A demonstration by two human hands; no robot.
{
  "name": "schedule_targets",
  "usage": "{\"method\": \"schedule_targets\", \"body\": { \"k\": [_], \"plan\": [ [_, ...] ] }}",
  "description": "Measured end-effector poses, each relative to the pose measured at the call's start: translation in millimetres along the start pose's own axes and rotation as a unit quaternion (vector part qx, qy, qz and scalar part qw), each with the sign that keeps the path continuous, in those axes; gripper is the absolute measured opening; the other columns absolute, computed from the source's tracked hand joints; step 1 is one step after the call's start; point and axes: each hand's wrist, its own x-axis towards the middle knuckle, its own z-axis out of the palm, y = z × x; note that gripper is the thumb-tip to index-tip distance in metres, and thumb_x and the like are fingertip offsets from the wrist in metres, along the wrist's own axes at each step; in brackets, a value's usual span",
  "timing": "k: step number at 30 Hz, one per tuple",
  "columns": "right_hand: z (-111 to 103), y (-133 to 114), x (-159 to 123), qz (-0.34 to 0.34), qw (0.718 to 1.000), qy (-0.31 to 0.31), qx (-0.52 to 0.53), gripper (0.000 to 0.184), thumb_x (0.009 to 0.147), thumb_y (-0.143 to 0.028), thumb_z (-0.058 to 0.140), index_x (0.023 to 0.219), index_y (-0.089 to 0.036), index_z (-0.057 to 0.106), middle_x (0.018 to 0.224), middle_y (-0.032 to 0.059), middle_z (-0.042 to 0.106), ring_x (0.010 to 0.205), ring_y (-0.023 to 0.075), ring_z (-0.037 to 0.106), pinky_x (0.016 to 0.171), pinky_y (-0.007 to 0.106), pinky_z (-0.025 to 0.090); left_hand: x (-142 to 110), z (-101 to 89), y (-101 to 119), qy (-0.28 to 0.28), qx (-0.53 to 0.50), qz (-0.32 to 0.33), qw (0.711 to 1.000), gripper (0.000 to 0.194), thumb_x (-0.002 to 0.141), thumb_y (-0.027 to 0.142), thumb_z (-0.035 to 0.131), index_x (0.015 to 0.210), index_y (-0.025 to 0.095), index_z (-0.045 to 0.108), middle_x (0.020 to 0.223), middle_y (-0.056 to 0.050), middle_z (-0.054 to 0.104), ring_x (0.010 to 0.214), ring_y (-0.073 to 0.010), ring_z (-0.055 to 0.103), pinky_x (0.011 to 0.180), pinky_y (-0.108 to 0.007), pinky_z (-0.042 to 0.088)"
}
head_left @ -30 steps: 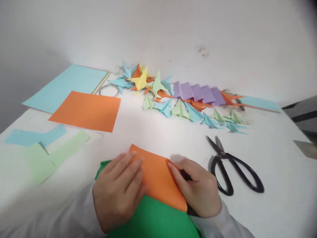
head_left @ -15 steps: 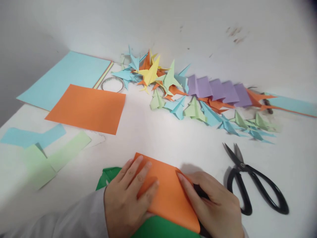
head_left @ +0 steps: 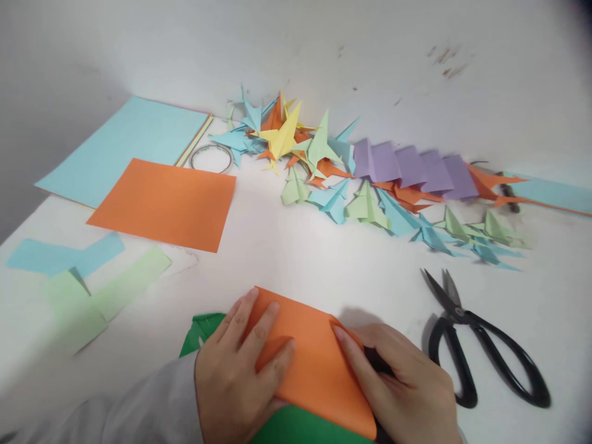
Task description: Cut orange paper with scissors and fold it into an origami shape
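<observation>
A folded sheet of orange paper (head_left: 314, 364) lies in front of me, over a green sheet (head_left: 305, 428). My left hand (head_left: 240, 364) rests on its left part, fingers spread and pressing down. At the right edge my right hand (head_left: 398, 376) pinches the paper, thumb on top and the other fingers curled. Something dark (head_left: 378, 361) shows under that hand, mostly hidden; I cannot tell what it is. Scissors (head_left: 457, 314) with black handles lie to the right of the right hand, blades slightly apart.
At the back sits a pile of folded paper stars and planes (head_left: 282, 139), beside a pleated purple paper (head_left: 416, 169). An orange sheet (head_left: 171, 203) overlaps a blue stack (head_left: 120, 142) near a tape roll (head_left: 210, 148). Blue strips (head_left: 50, 256) and green strips (head_left: 129, 280) lie left.
The view has shifted slightly. My left hand's fingers have slid a little left on the orange paper; the right hand keeps its pinch at the edge.
</observation>
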Motion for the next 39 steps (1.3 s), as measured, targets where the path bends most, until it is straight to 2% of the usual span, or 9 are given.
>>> {"method": "schedule_targets", "body": {
  "k": [4,15,20,23,26,29,32,36,39],
  "plan": [
    [0,0,0,0.003,1.0,-0.001,-0.004,0.006,0.076,-0.016,0.059,0.07,-0.018,0.06,0.061,-0.0004,0.058,0.053,0.011,0.054,0.053,0.023,0.043,0,1.1,-1,0.012,-0.002,0.003,1.0,0.041,0.083,0.049,0.036,0.097,0.022,0.064,0.123,-0.014,0.052,0.124,-0.0367,0.033,0.089,-0.054,0.042],
    [0,-7,2,0.018,0.999,0.025,-0.033,0.014,0.077,-0.017,0.057,0.063,-0.017,0.059,0.055,0.0003,0.054,0.051,0.0118,0.05,0.049,0.025,0.041,6,-16.0,-6,-0.082,0.011,0.048,0.995,0.034,0.08,0.039,0.05,0.106,0.021,0.06,0.128,-0.015,0.046,0.125,-0.0393,0.031,0.092,-0.055,0.039],
    [0,-8,1,0.066,0.995,0.049,-0.059,0.013,0.076,-0.021,0.06,0.064,-0.017,0.062,0.052,-0.001,0.051,0.048,0.0108,0.047,0.047,0.025,0.041,7,-15.5,-9,-0.066,0.01,0.074,0.995,0.034,0.078,0.037,0.052,0.106,0.019,0.06,0.129,-0.016,0.045,0.125,-0.0403,0.03,0.092,-0.056,0.04],
    [0,-5,-3,0.107,0.991,0.07,-0.042,0.008,0.074,-0.022,0.062,0.079,-0.016,0.064,0.056,-0.0011,0.054,0.051,0.011,0.051,0.049,0.025,0.046,7,-14.4,-9,-0.072,0.014,0.083,0.994,0.035,0.078,0.037,0.054,0.106,0.018,0.06,0.129,-0.016,0.044,0.125,-0.0406,0.03,0.092,-0.057,0.039],
    [-4,-4,-10,0.133,0.986,0.094,-0.019,0.028,0.074,-0.022,0.062,0.101,-0.016,0.058,0.071,0.0027,0.062,0.059,0.0126,0.057,0.054,0.026,0.052,7,-13.7,-10,-0.069,0.014,0.085,0.994,0.035,0.078,0.036,0.053,0.107,0.018,0.06,0.129,-0.016,0.045,0.125,-0.0402,0.031,0.093,-0.056,0.039],
    [-13,-6,-20,0.039,0.995,0.084,-0.049,0.031,0.074,-0.02,0.06,0.104,-0.016,0.055,0.09,0.0093,0.064,0.079,0.0194,0.061,0.068,0.035,0.054,7,-13.3,-11,-0.072,0.012,0.092,0.993,0.035,0.079,0.036,0.052,0.107,0.017,0.059,0.129,-0.017,0.045,0.125,-0.0408,0.03,0.093,-0.056,0.038],
    [-19,-10,-29,-0.075,0.994,0.034,-0.068,0.037,0.074,-0.023,0.058,0.109,-0.014,0.054,0.105,0.0153,0.061,0.101,0.0284,0.056,0.081,0.046,0.05,7,-13.6,-11,-0.073,0.012,0.093,0.993,0.035,0.077,0.033,0.056,0.108,0.017,0.059,0.129,-0.017,0.046,0.124,-0.0411,0.031,0.094,-0.055,0.038],
    [-18,-14,-33,-0.106,0.99,0.023,-0.095,0.05,0.072,-0.036,0.06,0.114,-0.011,0.051,0.109,0.0184,0.06,0.107,0.0323,0.053,0.084,0.05,0.048,8,-14.7,-10,-0.079,0.013,0.085,0.993,0.035,0.074,0.032,0.06,0.107,0.018,0.059,0.128,-0.017,0.047,0.124,-0.0404,0.032,0.095,-0.054,0.037],
    [-15,-14,-33,-0.104,0.988,0.026,-0.113,0.055,0.068,-0.039,0.063,0.114,-0.01,0.051,0.11,0.0194,0.059,0.107,0.0327,0.053,0.084,0.05,0.047,9,-14.9,-10,-0.078,0.014,0.084,0.993,0.035,0.074,0.033,0.06,0.107,0.018,0.059,0.128,-0.017,0.047,0.124,-0.0401,0.033,0.095,-0.054,0.037]
  ]
}}
